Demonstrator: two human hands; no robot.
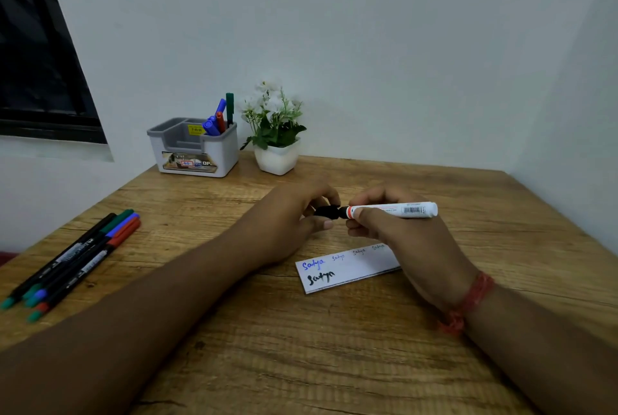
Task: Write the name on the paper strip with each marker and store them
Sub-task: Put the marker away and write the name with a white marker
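Low in the centre of the frame, the wooden counter point(301, 347) is crossed by two forearms, a red thread band point(468, 301) being worn on the right wrist. Just above them, right of centre, the white paper strip point(347, 269) lies flat, its right end hidden under the right hand; the name is seen on it once in blue, once in heavy black below, and several more times in small faint script along the upper edge. At the lower left, a loose bundle of slim markers point(73, 261) (black, green, blue and red) is laid slantwise, well apart from the strip.

Above the strip, a white-barrelled black marker point(391, 210) is pinched near its collar by the curled fingers of the right hand point(398, 230), the barrel held level and pointing right. Its black cap point(326, 211) is gripped in the curled fingers of the left hand point(294, 217), touching the tip end. The step in hand is judged to be capping, since black writing is already on the strip, though uncapping cannot be ruled out.

For this to be done well, cap and barrel should be kept in one line, and the cap pressed straight on until seated, so that the nib is not smeared on the fingers.

At the upper centre-left, the grey-and-white desk organiser point(197, 150) already holds several markers upright in its right compartment; beside it stands a white pot of artificial flowers point(276, 133), which should be avoided when the marker is stored.
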